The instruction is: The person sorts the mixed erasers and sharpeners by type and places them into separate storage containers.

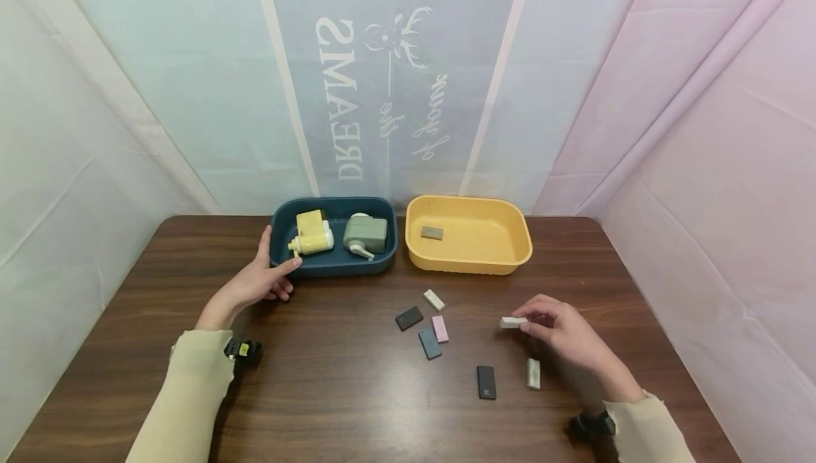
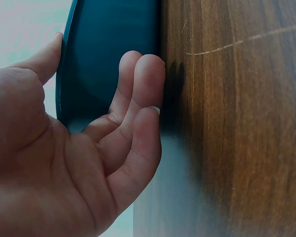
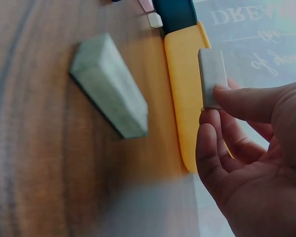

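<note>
My left hand [image 1: 258, 282] grips the left front corner of a dark blue bin [image 1: 338, 270], its thumb at the rim and several fingers curled low beside the outer wall. Inside that bin lie a yellow device [image 1: 312, 231] and a green device [image 1: 370, 233], each with a small crank. Between thumb and fingertips, my right hand [image 1: 557, 328] pinches a whitish-grey eraser [image 3: 212, 76], held above the table by one end. On the wood below that hand lies a pale grey-green eraser [image 3: 108, 86], with a black eraser [image 1: 486, 382] to its left.
A yellow bin [image 1: 468, 267] stands right of the blue one and contains a grey-brown eraser [image 1: 432, 233]. Mid-table lie a white eraser [image 1: 434, 299], a black one [image 1: 409, 318], a pink eraser [image 1: 440, 329] and a blue-grey eraser [image 1: 430, 344]. Fabric hangs behind the table [image 1: 357, 406].
</note>
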`<state>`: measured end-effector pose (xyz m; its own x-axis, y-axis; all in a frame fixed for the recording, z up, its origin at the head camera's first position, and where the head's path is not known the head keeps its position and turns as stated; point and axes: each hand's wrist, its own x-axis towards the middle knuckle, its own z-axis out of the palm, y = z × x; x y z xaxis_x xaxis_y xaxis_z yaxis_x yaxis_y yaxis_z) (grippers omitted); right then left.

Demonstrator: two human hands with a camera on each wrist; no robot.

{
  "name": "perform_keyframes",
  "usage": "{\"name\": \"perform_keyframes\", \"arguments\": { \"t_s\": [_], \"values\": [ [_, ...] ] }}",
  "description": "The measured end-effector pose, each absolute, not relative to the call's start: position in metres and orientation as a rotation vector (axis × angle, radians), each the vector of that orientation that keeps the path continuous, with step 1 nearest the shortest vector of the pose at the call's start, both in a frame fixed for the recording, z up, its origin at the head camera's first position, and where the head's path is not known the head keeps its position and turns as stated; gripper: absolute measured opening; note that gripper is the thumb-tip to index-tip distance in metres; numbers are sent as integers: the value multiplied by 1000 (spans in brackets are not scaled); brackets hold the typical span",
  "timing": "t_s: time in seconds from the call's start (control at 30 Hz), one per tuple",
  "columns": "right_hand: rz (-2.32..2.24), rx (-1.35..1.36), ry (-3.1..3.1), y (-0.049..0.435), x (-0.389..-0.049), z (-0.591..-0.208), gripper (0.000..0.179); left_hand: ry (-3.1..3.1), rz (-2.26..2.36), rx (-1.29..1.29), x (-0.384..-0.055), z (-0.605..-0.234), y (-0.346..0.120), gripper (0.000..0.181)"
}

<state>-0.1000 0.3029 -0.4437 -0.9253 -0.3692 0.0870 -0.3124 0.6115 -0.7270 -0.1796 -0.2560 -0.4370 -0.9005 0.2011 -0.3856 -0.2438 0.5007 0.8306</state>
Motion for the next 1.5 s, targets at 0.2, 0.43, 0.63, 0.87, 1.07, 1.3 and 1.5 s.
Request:
{"name": "perform_keyframes", "arguments": {
  "t_s": [0.2, 0.43, 0.63, 0.87, 1.07, 1.3, 1.5],
  "values": [
    [-1253, -534, 2765, 302, -105, -433, 18, 2304, 1380, -35, -180, -435, -254, 109],
    [-1324, -530, 2808, 301, -115, -421, 18, 2307, 1372, -37, -181, -435, -256, 108],
    [-1276, -404, 2886, 300, -127, -415, 17, 2313, 1382, -48, -179, -436, -257, 106],
    [-1240, -380, 2941, 293, -137, -412, 16, 2326, 1371, -32, -179, -438, -255, 105],
    [-1305, -368, 2938, 284, -147, -411, 15, 2339, 1365, -32, -180, -438, -255, 105],
    [-1282, -390, 2956, 278, -162, -408, 15, 2337, 1374, -40, -179, -439, -255, 107],
    [-1201, -431, 2981, 274, -175, -402, 15, 2337, 1375, -42, -180, -439, -255, 106]
  ]
}}
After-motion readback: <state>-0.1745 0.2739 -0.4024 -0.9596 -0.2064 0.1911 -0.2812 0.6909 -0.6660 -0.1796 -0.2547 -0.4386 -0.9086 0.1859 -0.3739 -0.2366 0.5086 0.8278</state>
